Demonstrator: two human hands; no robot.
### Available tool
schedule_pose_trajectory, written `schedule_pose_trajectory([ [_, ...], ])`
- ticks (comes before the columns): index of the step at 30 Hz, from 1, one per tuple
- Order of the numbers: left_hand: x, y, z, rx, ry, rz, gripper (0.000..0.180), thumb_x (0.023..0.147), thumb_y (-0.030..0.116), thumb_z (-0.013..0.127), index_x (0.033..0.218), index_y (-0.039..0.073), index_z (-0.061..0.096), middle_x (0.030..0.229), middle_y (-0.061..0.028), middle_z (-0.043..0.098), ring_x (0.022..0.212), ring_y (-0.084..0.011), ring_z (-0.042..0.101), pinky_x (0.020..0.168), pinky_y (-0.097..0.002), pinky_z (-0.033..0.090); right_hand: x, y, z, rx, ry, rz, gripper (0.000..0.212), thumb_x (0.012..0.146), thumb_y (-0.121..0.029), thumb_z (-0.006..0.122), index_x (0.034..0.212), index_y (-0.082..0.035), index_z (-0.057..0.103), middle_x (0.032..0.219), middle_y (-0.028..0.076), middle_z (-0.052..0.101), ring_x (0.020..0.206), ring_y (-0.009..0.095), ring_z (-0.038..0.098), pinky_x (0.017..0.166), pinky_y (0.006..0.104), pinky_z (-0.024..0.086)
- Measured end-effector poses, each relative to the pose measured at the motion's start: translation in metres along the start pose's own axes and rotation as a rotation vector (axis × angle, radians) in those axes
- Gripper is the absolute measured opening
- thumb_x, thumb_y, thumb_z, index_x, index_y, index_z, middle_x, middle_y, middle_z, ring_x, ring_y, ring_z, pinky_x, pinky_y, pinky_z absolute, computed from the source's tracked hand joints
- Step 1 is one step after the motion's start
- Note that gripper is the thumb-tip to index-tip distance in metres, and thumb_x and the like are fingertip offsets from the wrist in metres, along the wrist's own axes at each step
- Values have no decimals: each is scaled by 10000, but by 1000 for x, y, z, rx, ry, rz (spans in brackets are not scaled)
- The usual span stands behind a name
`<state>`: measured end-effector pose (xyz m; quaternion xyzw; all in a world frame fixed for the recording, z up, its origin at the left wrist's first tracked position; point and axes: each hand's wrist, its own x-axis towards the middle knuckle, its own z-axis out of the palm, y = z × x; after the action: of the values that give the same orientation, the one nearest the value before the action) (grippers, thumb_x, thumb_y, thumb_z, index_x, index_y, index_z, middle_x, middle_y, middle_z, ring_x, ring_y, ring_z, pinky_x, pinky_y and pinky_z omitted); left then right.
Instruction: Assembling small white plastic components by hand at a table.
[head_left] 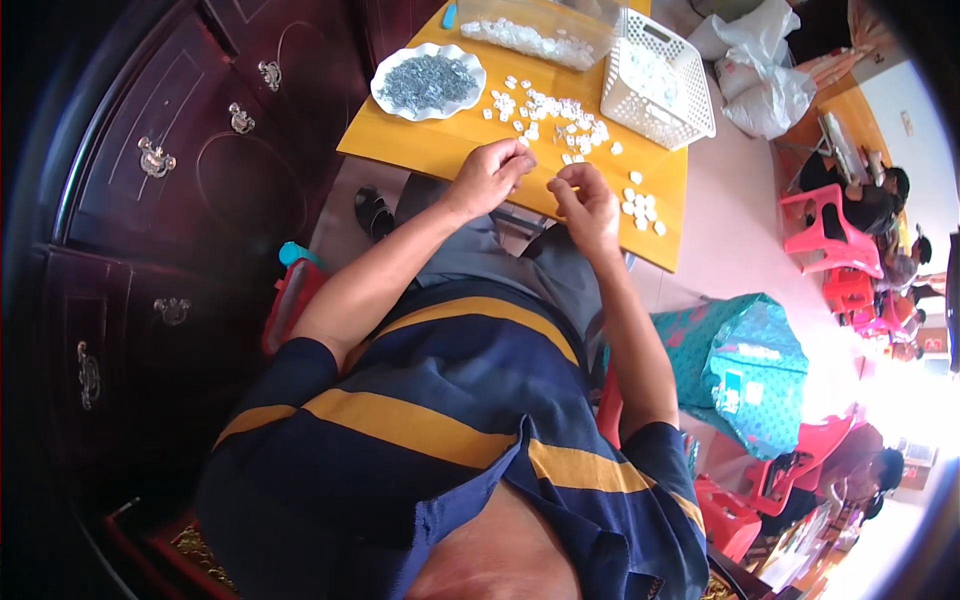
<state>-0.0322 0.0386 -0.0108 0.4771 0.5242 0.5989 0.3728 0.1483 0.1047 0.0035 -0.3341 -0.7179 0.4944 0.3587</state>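
Observation:
My left hand (490,178) is at the near edge of the yellow table (400,145), its fingers curled and thumb pressed to them in a pinch. A short gap to the right, my right hand (588,208) is also closed, thumb against fingertips. What either pinch holds, if anything, is too small to make out. Just beyond both hands lie loose small white plastic pieces (570,125), scattered over the tabletop. A smaller group of white pieces (640,208) lies to the right of my right hand. Thin grey metal bits (428,82) fill a white scalloped dish (382,100) at the left.
Behind the scattered pieces stand a clear plastic box (590,50) and a white perforated basket (690,128), both holding white pieces. Dark drawers (150,200) rise on the left. At right are a turquoise bag (760,370), pink chairs (830,235), plastic sacks (765,95) and other seated people.

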Motion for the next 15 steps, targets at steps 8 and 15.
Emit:
schedule_pose_trajectory([
  [8,-23,29,34,134,-196,85,133,988,116,588,942,-1,632,744,-13,616,651,-78,568,605,-257,487,-59,-10,-25,381,52,204,145,945,-78,649,1077,-33,690,865,-31,655,648,32,518,602,185,435],
  [15,-29,41,48,237,-271,103,122,971,106,600,935,-2,642,781,-59,658,675,-120,599,645,-281,504,-72,-7,-21,544,64,221,140,960,-84,642,1089,-49,598,822,-40,586,653,36,490,582,187,398],
])
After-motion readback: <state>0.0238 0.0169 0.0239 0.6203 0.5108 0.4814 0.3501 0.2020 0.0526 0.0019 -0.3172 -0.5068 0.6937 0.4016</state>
